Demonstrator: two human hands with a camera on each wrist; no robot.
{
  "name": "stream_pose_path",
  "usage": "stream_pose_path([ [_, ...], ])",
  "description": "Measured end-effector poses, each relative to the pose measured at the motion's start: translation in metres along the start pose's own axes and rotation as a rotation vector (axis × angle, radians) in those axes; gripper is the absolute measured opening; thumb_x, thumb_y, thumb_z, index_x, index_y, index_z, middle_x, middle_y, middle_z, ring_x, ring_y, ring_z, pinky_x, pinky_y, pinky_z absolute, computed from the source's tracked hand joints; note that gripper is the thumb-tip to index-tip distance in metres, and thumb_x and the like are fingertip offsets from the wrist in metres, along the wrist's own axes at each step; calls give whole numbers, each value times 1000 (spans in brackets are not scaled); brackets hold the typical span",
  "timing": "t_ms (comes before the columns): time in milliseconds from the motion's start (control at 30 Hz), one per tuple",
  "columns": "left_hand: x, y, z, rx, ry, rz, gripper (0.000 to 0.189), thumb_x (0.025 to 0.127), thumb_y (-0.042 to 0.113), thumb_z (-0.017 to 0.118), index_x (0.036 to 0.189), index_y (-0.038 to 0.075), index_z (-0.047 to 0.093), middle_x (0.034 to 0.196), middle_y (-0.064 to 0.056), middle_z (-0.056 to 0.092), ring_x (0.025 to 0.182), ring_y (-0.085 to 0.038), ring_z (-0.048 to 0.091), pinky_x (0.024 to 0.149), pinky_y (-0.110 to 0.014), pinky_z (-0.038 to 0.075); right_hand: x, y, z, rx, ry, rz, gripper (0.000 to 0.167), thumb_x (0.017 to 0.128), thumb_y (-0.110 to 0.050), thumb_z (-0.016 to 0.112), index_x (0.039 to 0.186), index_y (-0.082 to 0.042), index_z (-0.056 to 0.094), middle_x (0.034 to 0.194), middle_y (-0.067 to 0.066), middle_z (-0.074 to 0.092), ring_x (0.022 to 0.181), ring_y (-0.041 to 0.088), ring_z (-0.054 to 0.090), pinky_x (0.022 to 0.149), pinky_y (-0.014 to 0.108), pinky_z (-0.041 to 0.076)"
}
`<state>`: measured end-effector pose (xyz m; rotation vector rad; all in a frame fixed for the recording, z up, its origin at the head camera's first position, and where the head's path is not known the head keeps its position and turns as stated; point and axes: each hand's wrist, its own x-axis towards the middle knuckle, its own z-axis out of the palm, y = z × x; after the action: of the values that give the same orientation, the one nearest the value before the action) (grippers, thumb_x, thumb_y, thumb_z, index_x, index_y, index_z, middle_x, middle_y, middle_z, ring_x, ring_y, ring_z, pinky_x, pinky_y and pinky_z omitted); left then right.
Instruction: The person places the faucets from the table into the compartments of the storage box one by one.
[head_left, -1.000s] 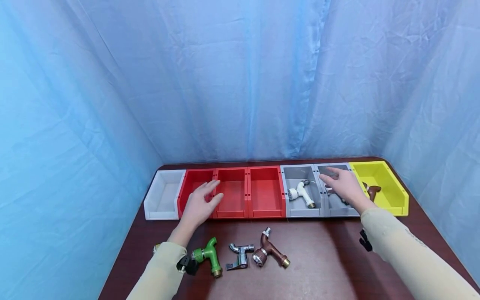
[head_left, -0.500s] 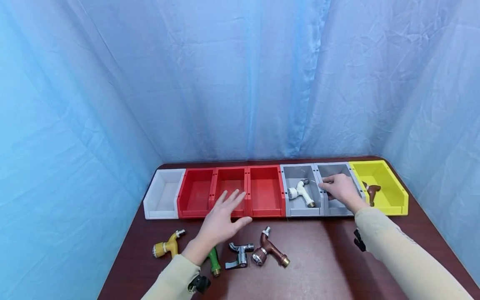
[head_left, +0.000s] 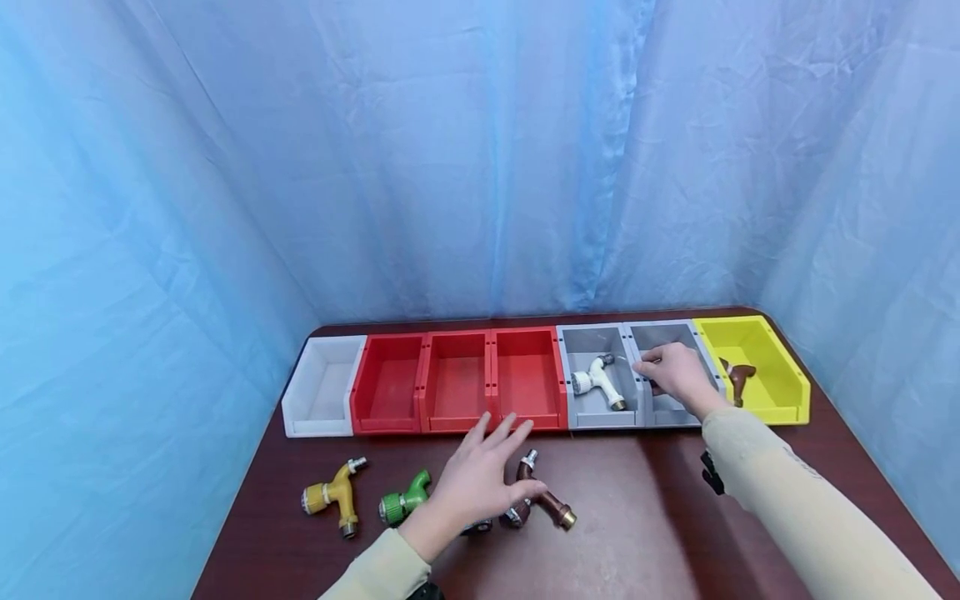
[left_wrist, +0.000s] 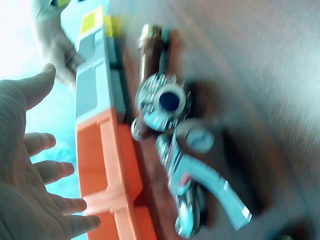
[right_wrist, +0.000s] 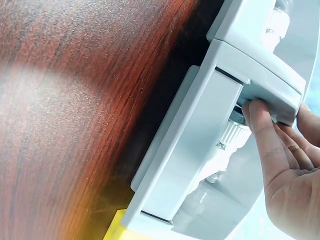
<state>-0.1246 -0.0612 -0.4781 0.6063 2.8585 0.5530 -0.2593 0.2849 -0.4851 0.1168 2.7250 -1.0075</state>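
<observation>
My left hand (head_left: 483,475) hovers with fingers spread just above a chrome tap (left_wrist: 200,170), which it mostly hides in the head view. Its thumb is close to a brown tap (head_left: 553,507) beside it. In the left wrist view the palm (left_wrist: 30,175) is apart from both taps, and the brown tap (left_wrist: 160,97) shows its chrome mouth. My right hand (head_left: 667,371) reaches into the second grey bin (head_left: 678,419), fingers curled on a tap with a white knurled part (right_wrist: 227,134); the rest of that tap is hidden.
A row of bins lines the table's (head_left: 637,525) far side: one white (head_left: 318,432), three red (head_left: 457,423), two grey, one yellow (head_left: 780,414). A white tap (head_left: 600,382) lies in the first grey bin, a brown one (head_left: 737,377) in the yellow. Yellow (head_left: 333,496) and green (head_left: 405,502) taps lie front left.
My left hand has drawn back from the red bins and right, down over the chrome tap. My right hand's fingers went from straight to curled inside the second grey bin.
</observation>
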Motion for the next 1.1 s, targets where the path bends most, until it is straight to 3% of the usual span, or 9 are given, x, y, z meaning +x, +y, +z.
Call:
stream_pose_path([
  [133,-2,10,13,13,-32,28,88,84,72,67,159,36,37,165,0,36,154,-41,21,122,-58,27,-1,-1,0,-23,7,-2,48,103,-27,62,134,11,60,131,33,62,83,21,72,75,40,61],
  [533,-8,28,49,91,-134,6,87,84,80,58,158,39,38,162,-5,40,151,-42,28,120,-63,26,-3,-4,-1,-44,16,3,48,103,-26,62,133,11,61,128,31,64,85,24,71,75,40,59],
  [833,-14,31,70,211,-119,82,86,85,82,55,157,37,40,161,-3,42,149,-44,31,119,-61,29,-4,-4,-1,-58,20,9,49,103,-27,62,133,11,60,128,31,63,88,26,70,77,42,59],
  [1100,-11,34,78,307,-76,164,81,89,81,49,154,34,44,162,-2,39,149,-43,32,118,-59,31,-3,-2,0,-76,28,-5,48,103,-27,62,133,11,61,130,32,62,98,32,67,79,45,58],
])
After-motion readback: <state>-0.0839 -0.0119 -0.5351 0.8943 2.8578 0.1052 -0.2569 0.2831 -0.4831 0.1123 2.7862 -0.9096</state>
